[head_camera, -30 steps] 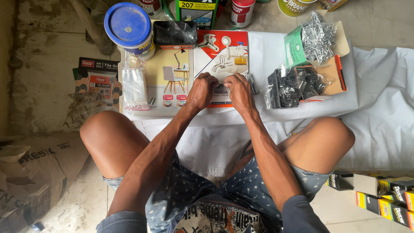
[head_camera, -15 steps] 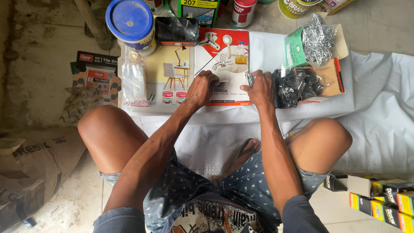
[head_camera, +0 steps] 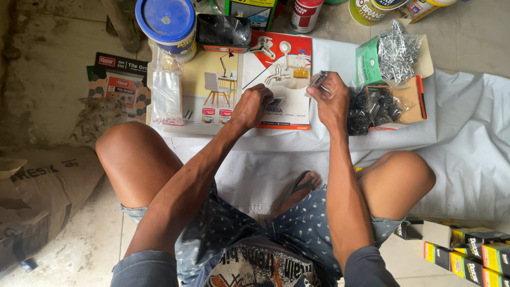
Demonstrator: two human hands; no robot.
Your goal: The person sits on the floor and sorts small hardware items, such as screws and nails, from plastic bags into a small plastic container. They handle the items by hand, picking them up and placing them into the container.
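Head view, looking down. Left hand [head_camera: 254,106]: fingers curled, tips pressed on a small dark piece [head_camera: 276,100] lying on the red and white catalogue [head_camera: 281,79]. Right hand [head_camera: 330,101]: raised just above the catalogue's right edge, fingertips pinching a small bunch of metal pieces [head_camera: 319,79]; what kind cannot be told. Just right of the right hand: clear bag of black screws [head_camera: 372,106] resting on a cardboard tray [head_camera: 414,93]. Beyond it, a green box of shiny nails [head_camera: 396,50]. Left of the left hand: a furniture leaflet [head_camera: 212,87], then a clear plastic bag [head_camera: 167,95]. Ahead of the left hand: a black bag [head_camera: 223,31] and a blue-lidded tub [head_camera: 167,18]. Under all of it, a white cloth [head_camera: 457,149].
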